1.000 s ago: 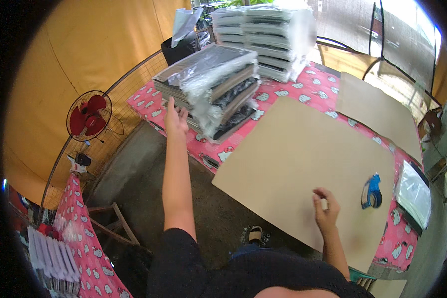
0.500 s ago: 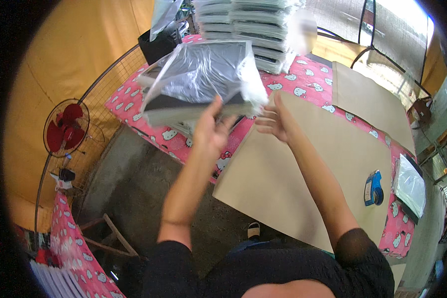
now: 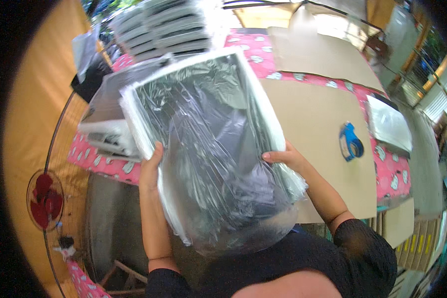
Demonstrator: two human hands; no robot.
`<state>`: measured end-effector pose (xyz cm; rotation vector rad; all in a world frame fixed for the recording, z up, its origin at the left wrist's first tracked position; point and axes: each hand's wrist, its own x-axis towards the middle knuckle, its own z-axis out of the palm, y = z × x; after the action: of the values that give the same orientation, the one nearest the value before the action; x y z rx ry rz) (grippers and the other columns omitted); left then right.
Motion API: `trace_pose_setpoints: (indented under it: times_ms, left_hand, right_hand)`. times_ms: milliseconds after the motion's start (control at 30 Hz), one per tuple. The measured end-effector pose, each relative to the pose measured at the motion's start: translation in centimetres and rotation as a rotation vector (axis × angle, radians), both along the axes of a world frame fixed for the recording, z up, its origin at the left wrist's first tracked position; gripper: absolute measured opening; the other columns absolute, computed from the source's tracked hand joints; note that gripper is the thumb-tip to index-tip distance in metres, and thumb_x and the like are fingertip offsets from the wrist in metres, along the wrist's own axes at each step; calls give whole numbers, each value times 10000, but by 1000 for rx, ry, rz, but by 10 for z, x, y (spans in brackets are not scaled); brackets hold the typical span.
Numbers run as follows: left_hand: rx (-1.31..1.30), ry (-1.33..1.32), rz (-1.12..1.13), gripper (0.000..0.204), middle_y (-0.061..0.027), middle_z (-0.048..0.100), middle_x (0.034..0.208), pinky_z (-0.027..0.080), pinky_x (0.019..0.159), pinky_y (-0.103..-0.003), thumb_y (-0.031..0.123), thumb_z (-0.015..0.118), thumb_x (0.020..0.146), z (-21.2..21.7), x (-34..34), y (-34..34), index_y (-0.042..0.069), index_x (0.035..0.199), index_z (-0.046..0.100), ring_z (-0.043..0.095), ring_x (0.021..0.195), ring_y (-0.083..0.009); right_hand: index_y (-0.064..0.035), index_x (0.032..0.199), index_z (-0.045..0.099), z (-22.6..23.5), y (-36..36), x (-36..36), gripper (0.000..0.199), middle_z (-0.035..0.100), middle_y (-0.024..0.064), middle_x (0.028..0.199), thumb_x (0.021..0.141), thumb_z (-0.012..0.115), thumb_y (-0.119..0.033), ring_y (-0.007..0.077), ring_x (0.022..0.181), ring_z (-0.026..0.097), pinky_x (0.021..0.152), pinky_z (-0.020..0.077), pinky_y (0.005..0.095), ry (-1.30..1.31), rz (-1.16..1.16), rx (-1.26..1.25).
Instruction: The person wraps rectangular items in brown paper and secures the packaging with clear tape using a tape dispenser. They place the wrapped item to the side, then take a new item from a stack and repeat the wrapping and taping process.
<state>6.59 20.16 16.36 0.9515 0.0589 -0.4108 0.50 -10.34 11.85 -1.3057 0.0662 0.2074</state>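
A thick stack of clear plastic packages [image 3: 203, 134] with dark flat contents is held up in front of my body, over the table's near edge. My left hand [image 3: 152, 166] grips its left side, thumb on top and fingers hidden underneath. On the opposite side my right hand [image 3: 285, 158] clasps the edge in the same way, its thumb lying on the plastic. Loose, crinkled film hangs from the stack's near end. Behind it to the left, another pile of plastic-wrapped packages [image 3: 111, 131] rests on the pink patterned table cover [image 3: 107, 166].
Tall piles of wrapped packages [image 3: 164, 30] stand at the back. A large cardboard sheet [image 3: 323, 119] covers the table's right part, with a blue tape dispenser [image 3: 351, 141] on it. Another wrapped package [image 3: 390, 124] lies at the right. A red-bladed fan [image 3: 45, 201] is at the left.
Both hands were empty beside the pile at the table's left; now they hold a stack of packages lifted close to my body. The view has turned rightward.
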Motion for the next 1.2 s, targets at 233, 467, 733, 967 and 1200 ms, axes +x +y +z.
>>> trace_pose_setpoints:
  times_ms: [233, 467, 733, 967, 1200]
  left_hand:
    - [236, -593, 38, 664, -102, 547, 1085, 397, 907, -320, 67, 770, 641, -16, 15, -142, -44, 1200, 430, 530, 986, -221]
    - [320, -665, -119, 601, -85, 569, 1013, 429, 864, -321, 29, 787, 612, -135, 30, -216, -21, 1120, 470, 546, 935, -236]
    - [212, -652, 5, 577, -97, 568, 1018, 425, 858, -329, 236, 799, 655, -121, 33, -235, -38, 1064, 498, 539, 930, -228]
    - [-68, -182, -3, 345, -121, 540, 1122, 435, 837, -329, 104, 537, 873, -151, 6, -238, -48, 1174, 461, 532, 968, -206]
    - [578, -878, -987, 583, -173, 613, 1018, 470, 805, -314, 251, 737, 729, 1, -51, -194, -19, 1191, 505, 611, 903, -209]
  right_hand:
    - [8, 1247, 440, -12, -125, -60, 812, 529, 137, 1189, 597, 838, -272, 232, 1145, 460, 982, 346, 365, -262, -483, -429]
    - [-17, 1174, 514, -99, -169, -78, 724, 565, 88, 1149, 579, 843, -266, 241, 1074, 512, 934, 390, 359, -420, -592, -397]
    - [44, 1127, 505, -54, -152, -58, 680, 583, 127, 1086, 597, 834, -228, 237, 1016, 545, 889, 420, 353, -603, -970, -479]
    - [-60, 1121, 539, 122, -112, -63, 679, 618, 205, 955, 548, 798, -315, 354, 901, 597, 781, 465, 403, -652, -638, -1219]
    - [-12, 927, 488, 79, -92, 1, 540, 599, 165, 849, 590, 766, -329, 351, 824, 594, 708, 470, 433, -416, -27, -1703]
